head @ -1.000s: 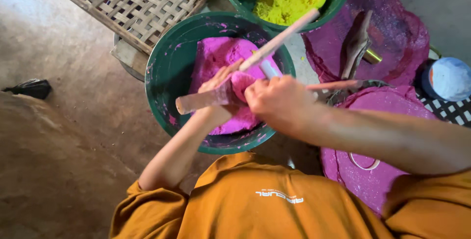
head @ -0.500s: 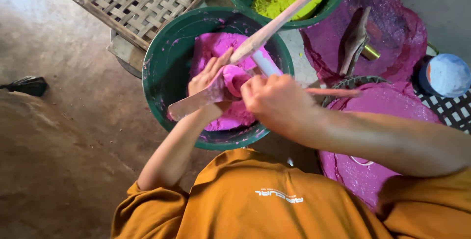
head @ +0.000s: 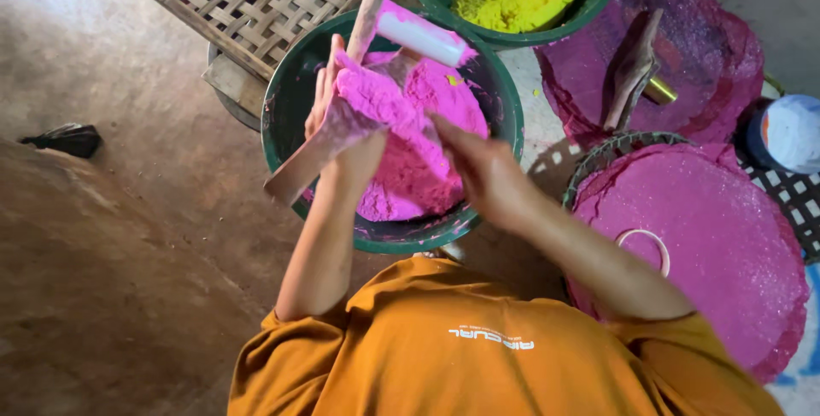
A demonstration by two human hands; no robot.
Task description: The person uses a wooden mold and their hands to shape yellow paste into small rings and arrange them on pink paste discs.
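Pink dough (head: 376,100) is sitting heaped on the wooden paddle (head: 320,147) the left hand (head: 342,138) is gripping; tilting could be dropping it outside the green basin (head: 286,104), while the right hand (head: 483,168) is hovering with loose fingers

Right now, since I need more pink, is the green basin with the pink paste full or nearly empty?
Partly full: the green basin holds a heaped pink paste, with bare inner wall showing on its left.

Right hand (head: 478,168) motion-blurred, yellow-dough basin (head: 589,6) cropped at top edge, left palm (head: 342,138) hidden behind pink dough (head: 376,96).
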